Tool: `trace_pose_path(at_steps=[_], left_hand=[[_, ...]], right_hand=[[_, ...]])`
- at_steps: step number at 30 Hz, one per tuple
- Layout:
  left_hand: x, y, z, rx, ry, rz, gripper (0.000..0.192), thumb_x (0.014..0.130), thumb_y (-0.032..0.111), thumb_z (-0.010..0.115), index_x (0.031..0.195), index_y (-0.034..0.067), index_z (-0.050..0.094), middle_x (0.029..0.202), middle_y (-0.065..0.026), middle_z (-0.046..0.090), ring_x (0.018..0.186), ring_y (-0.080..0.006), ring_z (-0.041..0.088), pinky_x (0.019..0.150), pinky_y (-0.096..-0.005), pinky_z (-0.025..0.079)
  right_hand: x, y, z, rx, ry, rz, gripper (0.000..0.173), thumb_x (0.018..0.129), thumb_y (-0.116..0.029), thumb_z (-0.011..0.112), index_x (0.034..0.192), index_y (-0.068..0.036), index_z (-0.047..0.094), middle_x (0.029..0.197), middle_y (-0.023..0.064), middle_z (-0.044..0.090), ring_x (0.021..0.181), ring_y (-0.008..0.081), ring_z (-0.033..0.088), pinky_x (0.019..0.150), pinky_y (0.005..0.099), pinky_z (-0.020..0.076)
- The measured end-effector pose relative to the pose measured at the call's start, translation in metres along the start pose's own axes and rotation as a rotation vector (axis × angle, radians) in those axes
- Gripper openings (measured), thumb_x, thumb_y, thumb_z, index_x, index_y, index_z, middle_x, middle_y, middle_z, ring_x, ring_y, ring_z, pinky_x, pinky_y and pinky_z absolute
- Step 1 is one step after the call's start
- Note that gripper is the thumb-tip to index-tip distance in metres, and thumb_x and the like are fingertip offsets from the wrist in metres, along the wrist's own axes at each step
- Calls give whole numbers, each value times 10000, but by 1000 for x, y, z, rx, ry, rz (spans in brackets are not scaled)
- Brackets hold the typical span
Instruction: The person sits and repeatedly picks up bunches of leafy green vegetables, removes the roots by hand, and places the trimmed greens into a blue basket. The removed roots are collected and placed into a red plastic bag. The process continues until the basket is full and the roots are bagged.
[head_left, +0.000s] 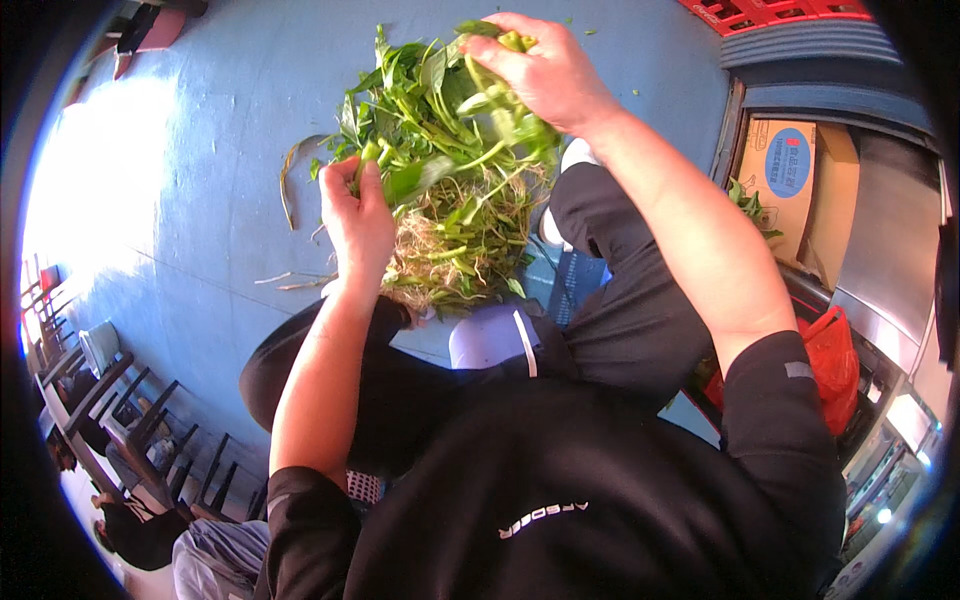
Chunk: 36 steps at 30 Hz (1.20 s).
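A large heap of leafy green vegetables (450, 247) with tangled pale roots lies on the blue floor between my legs. My left hand (356, 206), at the heap's left side, is closed around a few green stems (370, 154). Beyond the heap's upper right, my right hand (544, 71) grips a bunch of leafy stems (514, 41) between thumb and fingers. Leaves hang below that hand, some blurred. Long stems stretch between the two hands, above the heap; which hand holds each one I cannot tell.
Loose brown stalks (287, 184) lie left of the heap. At the right stand a cardboard box (772, 176), a red plastic bag (832, 367) and red crates (772, 13). Dark chairs (142, 420) are at the lower left, with a person in black (142, 532) beyond them.
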<state>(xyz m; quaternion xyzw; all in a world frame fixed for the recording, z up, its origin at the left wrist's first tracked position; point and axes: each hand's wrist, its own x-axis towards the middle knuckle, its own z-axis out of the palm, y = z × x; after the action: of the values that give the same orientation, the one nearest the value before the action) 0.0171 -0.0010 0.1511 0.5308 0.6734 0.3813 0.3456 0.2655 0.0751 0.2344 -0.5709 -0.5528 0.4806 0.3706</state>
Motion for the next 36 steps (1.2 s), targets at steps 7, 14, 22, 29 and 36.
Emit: trace_pose_path(at_steps=[7, 14, 22, 29, 36], left_hand=[[47, -140, 97, -38, -734, -553, 398, 931, 267, 716, 1230, 7, 675, 1069, -105, 685, 936, -213, 640, 806, -435, 566], [56, -198, 223, -501, -306, -1114, 566, 938, 197, 742, 1398, -27, 501, 1407, -205, 491, 1192, -330, 548, 867, -414, 590], [77, -225, 230, -199, -208, -1154, 405, 892, 349, 770, 1172, 96, 621, 899, -115, 579, 714, -238, 545, 612, -394, 539], [32, -124, 166, -749, -240, -717, 411, 976, 129, 654, 1327, 109, 440, 1234, -148, 585, 987, -271, 646, 713, -465, 600], [7, -87, 77, -772, -190, -695, 414, 1014, 59, 550, 1396, 176, 442, 1214, -63, 619, 891, -241, 657, 704, -435, 583]], right_hand=[[-39, -34, -130, -802, 200, -193, 171, 969, -117, 638, 1128, -57, 659, 882, 54, 678, 742, 161, 637, 685, 317, 522], [-175, 42, -271, -1356, 272, -39, 157, 978, -230, 630, 1031, -83, 636, 953, 101, 641, 962, 298, 634, 842, 407, 506], [-287, 256, -233, -891, 85, 432, 750, 780, -320, 839, 1396, -53, 507, 1371, 205, 562, 1298, 382, 516, 1109, 463, 411], [-306, 290, -246, -888, -1, 369, 995, 772, -177, 840, 1585, -79, 275, 1548, 204, 426, 1442, 370, 396, 1181, 450, 336], [-259, 193, -236, -947, 415, 293, 838, 851, -254, 803, 1534, -39, 367, 1515, 201, 469, 1417, 363, 436, 1160, 450, 361]])
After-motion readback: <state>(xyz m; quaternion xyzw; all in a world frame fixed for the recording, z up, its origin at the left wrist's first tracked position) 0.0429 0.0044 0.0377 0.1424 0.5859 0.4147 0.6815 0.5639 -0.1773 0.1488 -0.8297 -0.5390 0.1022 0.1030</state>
